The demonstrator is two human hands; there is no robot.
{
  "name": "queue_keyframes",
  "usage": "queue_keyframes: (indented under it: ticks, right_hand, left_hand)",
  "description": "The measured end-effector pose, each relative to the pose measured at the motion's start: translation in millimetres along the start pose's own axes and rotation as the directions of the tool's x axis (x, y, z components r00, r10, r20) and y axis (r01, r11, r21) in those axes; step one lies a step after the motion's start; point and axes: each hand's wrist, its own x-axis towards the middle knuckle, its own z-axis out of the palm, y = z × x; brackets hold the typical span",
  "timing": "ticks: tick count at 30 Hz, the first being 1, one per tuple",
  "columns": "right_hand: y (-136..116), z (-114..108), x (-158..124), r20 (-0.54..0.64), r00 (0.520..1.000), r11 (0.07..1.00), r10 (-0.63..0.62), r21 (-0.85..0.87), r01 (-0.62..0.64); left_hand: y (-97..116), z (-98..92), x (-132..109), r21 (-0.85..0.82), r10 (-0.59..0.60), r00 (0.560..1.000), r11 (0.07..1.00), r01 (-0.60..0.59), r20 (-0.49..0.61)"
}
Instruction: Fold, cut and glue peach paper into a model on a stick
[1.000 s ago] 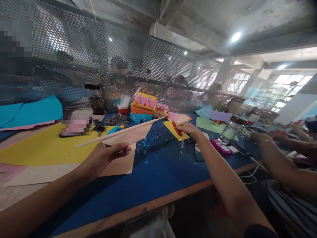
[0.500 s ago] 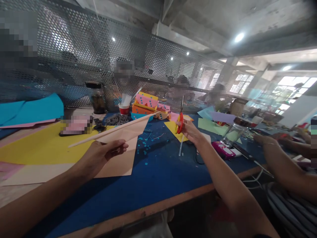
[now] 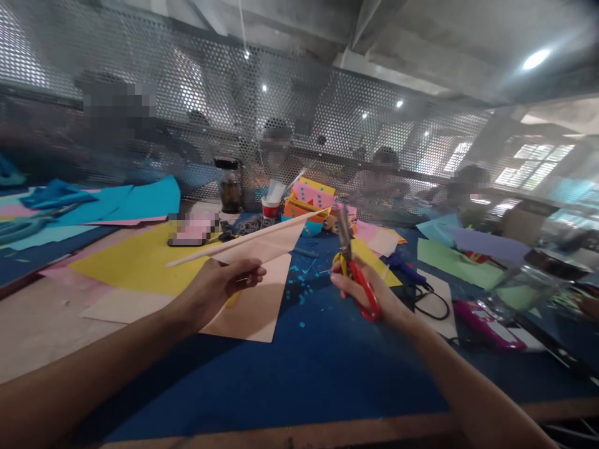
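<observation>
Head view: right hand (image 3: 390,305) clasps the scissors (image 3: 346,240) by their red handles, blades pointing up above the fist at centre frame. Left hand (image 3: 219,287) pinches folded paper (image 3: 266,249), its long crease slanting up-right above the fingers.

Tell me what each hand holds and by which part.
The left hand pinches the folded peach paper sheet near its folded edge; the right hand grips the red-handled metal scissors by the handle loops.

Bare blue mat (image 3: 299,374) runs from 6 o'clock up between my left hand (image 3: 219,287) and right hand (image 3: 386,302). My paper (image 3: 262,249) and scissors (image 3: 355,274) close 12 o'clock, boxes (image 3: 311,199) and a cup (image 3: 270,207) behind them. At 3 o'clock lie a cable (image 3: 427,293) and, perhaps, a pink stapler (image 3: 486,318).
</observation>
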Motion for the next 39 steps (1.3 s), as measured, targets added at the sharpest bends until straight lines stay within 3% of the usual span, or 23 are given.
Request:
queue_keyframes:
  ticks: [3,8,13,21,30,39]
  right_hand:
    - [-3.0,8.8,-9.4,0.121,0.989,0.993,0.082,-0.092,-0.071]
    - [-15.0,24.8,-18.1,0.274,0.939,0.978,0.208,-0.030,-0.207]
    - [-24.5,38.9,-20.5,0.376,0.897,0.968,0.232,-0.002,-0.249]
    - [-36.1,49.3,-16.5,0.352,0.900,0.965,0.258,-0.131,-0.225]
    - [-43.7,56.7,-18.4,0.285,0.931,0.959,0.227,-0.231,-0.163]
    - [-40.5,63.2,-18.3,0.258,0.934,0.929,0.247,-0.336,-0.153]
  left_hand:
    - [2.0,2.1,-2.4,-0.019,-0.011,1.000,1.000,0.012,0.007]
    - [4.0,2.6,-3.1,-0.079,-0.021,1.000,0.997,0.020,-0.007]
    - [12.4,4.7,-3.5,-0.145,-0.043,0.998,0.989,0.037,-0.039]
    - [26.3,5.4,-6.5,-0.211,-0.074,0.996,0.976,0.061,-0.055]
    - [18.2,10.9,-10.9,-0.215,-0.119,0.993,0.969,0.122,0.029]
    - [10.1,13.1,-16.8,-0.175,-0.072,0.994,0.981,0.085,0.080]
